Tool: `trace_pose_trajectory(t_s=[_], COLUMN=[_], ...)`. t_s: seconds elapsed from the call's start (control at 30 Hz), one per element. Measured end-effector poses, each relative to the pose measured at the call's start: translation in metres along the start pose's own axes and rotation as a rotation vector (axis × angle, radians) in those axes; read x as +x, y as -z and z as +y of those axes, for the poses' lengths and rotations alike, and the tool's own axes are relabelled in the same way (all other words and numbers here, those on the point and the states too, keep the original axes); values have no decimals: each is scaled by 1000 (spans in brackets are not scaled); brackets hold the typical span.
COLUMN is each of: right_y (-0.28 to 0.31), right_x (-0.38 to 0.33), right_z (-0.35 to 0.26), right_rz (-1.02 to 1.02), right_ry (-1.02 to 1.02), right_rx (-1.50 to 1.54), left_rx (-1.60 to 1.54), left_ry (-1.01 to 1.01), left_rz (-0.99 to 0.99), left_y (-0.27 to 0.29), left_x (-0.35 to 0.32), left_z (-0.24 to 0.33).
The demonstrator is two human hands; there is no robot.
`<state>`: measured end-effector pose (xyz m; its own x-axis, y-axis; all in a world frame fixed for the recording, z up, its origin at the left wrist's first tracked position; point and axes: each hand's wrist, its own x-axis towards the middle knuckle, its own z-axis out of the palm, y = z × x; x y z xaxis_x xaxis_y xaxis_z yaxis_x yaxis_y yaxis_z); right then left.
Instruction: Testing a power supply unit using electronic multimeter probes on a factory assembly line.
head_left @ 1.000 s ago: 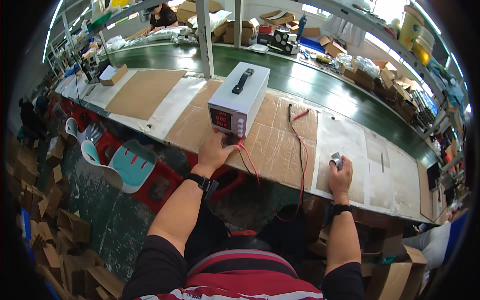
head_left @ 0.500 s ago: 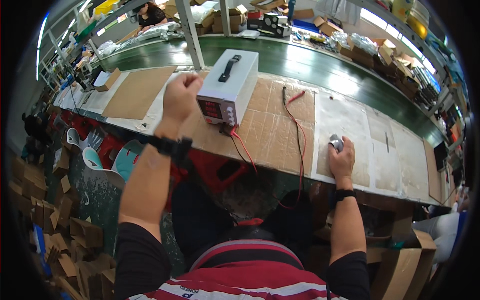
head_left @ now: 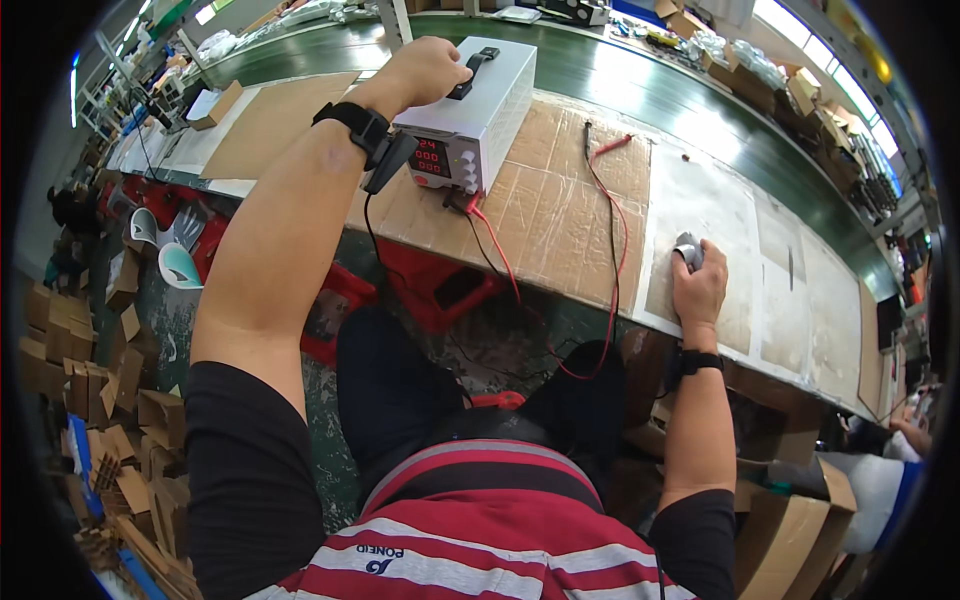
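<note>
A light grey bench power supply (head_left: 512,110) with a lit red display and several knobs stands on the cardboard-covered bench. My left hand (head_left: 428,72) reaches over its top with the fingers curled, right beside the black carrying handle (head_left: 478,72). Whether anything is inside those fingers is hidden. Red and black leads (head_left: 482,225) run from the front terminals over the bench edge. A red test probe (head_left: 612,146) and a black one (head_left: 588,140) lie further right. My right hand (head_left: 702,285) grips a small rounded silver-grey part (head_left: 688,245) on the bench.
Behind the bench (head_left: 715,205) runs a green conveyor (head_left: 590,75). A grey upright post (head_left: 395,20) rises behind the power supply. Red stools (head_left: 435,300) stand under the front edge, and an open carton (head_left: 215,105) sits at the left.
My left hand has moved forward and right, from beside the power supply to over its top next to the handle. My right hand still holds the grey part. The head view has shifted.
</note>
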<state>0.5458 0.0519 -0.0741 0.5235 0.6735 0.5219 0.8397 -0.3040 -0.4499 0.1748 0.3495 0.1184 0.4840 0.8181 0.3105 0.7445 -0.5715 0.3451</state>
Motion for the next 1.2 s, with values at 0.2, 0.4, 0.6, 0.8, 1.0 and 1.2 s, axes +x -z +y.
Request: trace_pose_trajectory(t_s=[0.2, 0.4, 0.6, 0.8, 1.0, 1.2], right_y=[1, 2, 2, 1, 8, 8], right_x=[2, 2, 2, 5, 1, 3], right_z=[-5, -2, -9, -9, -9, -22], right_rz=[-8, -3, -3, -2, -21, -103], right_ry=[-2, -2, -8, -11, 24, 6], right_rx=[1, -18, -5, -10, -85, -44], left_rx=[26, 63, 147, -48, -179, -13], left_ry=[-34, 227, 212, 140, 236, 447], left_rz=[-263, -219, -166, -132, 102, 10], left_y=[2, -10, -17, -16, -14, -70], left_x=[29, 31, 36, 37, 6, -79], left_z=[-12, 29, 22, -11, -91, -245])
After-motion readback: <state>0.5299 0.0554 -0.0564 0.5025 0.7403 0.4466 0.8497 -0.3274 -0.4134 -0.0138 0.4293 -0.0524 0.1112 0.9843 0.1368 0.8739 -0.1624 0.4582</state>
